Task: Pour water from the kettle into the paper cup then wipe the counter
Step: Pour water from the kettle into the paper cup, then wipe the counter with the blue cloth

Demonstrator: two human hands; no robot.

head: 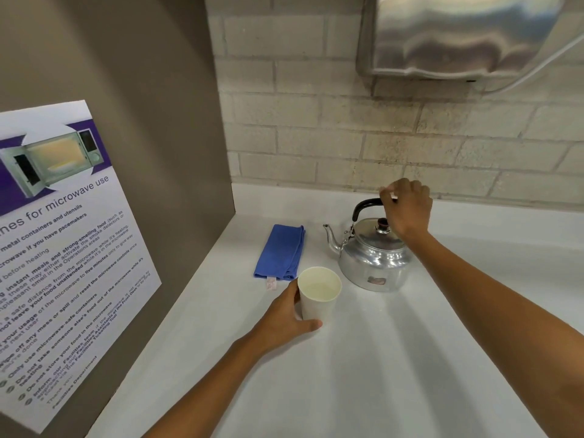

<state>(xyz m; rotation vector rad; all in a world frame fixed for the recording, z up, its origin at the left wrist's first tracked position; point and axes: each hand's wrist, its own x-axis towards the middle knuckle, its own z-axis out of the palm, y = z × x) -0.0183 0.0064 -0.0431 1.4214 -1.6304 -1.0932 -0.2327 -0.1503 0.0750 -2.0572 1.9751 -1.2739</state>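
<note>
**Mia:** Shiny metal, that round silver kettle [374,259]. Where is it?

**Ben:** It sits on the white table [395,358], near the brick wall, with its thin spout pointing left. The right hand [407,210] is at the top of its black curved handle [366,206]. The fingers [387,192] are bent close over the handle, but I cannot tell if they grip it yet.

**Mia:** Will it be heavy?

**Ben:** I think so, if it is full of water. Metal is hard and a bit slippery. The black handle is the best place to hold. The metal sides could be hot.

**Mia:** And the white paper cup [319,294]?

**Ben:** It stands on the table just in front of the kettle, a bit to the left. The left hand [284,320] holds it, fingers round the far side and the thumb low at the front. The cup looks light and soft, so a hard squeeze could squash it. It could tip too.

**Mia:** What about wiping?

**Ben:** A folded blue cloth [281,252] lies flat just behind the cup, left of the kettle. It looks soft and floppy. Nobody touches it.
</note>
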